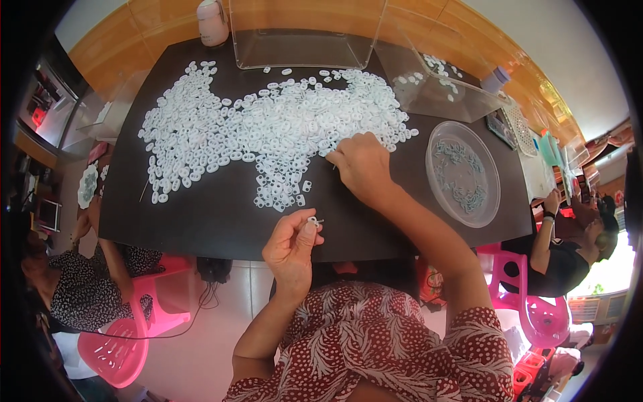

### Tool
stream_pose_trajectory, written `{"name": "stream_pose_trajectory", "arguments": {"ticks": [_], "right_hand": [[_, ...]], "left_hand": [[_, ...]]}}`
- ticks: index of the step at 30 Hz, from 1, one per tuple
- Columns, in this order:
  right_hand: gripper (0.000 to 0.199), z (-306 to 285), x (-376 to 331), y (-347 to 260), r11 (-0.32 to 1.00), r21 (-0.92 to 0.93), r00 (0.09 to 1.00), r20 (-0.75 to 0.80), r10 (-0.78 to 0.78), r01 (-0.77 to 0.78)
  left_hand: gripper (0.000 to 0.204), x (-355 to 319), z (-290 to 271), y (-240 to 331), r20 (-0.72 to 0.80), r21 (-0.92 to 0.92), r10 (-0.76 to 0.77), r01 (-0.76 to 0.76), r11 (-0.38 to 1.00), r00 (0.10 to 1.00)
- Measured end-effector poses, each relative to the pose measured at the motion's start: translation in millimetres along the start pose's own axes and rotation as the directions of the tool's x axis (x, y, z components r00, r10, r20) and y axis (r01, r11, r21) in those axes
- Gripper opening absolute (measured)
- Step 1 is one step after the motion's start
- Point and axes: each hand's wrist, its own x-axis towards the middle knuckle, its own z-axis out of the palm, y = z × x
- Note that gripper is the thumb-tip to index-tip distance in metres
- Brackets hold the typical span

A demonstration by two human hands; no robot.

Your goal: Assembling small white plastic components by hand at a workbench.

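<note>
My left hand (292, 249) is raised over the near edge of the dark table. Between its thumb and fingertips it pinches a small white plastic piece (312, 220) with a thin grey pin sticking out to the right. My right hand (365, 169) reaches to the near edge of a wide heap of white oval plastic pieces (295, 120), fingers curled together. Whatever its fingertips hold is too small to make out. Nearer to me, a patch of smaller squarish white pieces (278, 184) spreads from the heap.
A round clear tub (497, 175) of small grey pins stands at the right. Clear plastic boxes (305, 65) stand at the back, beside a pink bottle (213, 23). People sit to my left (80, 288) and right (566, 248), near pink chairs (124, 342).
</note>
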Motion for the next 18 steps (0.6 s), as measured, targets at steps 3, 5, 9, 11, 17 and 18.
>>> {"name": "stream_pose_trajectory", "arguments": {"ticks": [3, 5, 9, 11, 17, 18], "right_hand": [[0.015, 16, 2, 2, 0.998, -0.049, 0.998, -0.045, 0.044, -0.046], [0.018, 19, 5, 1, 0.994, -0.008, 0.994, -0.038, 0.105, -0.105], [0.017, 19, 7, 3, 0.979, 0.107, 0.985, 0.012, 0.173, -0.174], [0.015, 16, 7, 3, 0.970, 0.203, 0.990, -0.009, 0.141, -0.136], [0.014, -11, 10, 0, 0.756, 0.539, 0.928, 0.252, 0.275, -0.371], [0.014, -13, 9, 1, 0.756, 0.538, 0.927, 0.252, 0.277, -0.372]], "left_hand": [[0.018, -1, -2, 0, 0.025, 0.010, -0.005, 0.005, 1.000, 1.000], [0.018, 0, -4, 0, 0.049, 0.019, -0.011, 0.010, 1.000, 0.999], [0.018, 0, -4, 0, 0.061, -0.003, -0.017, 0.017, 1.000, 0.998], [0.018, 0, -4, 0, 0.058, -0.013, -0.022, 0.022, 1.000, 0.998], [0.019, 1, -3, 0, 0.009, -0.057, -0.011, 0.012, 0.998, 1.000], [0.019, 1, -2, 1, 0.000, -0.067, -0.009, 0.009, 0.998, 1.000]]}}
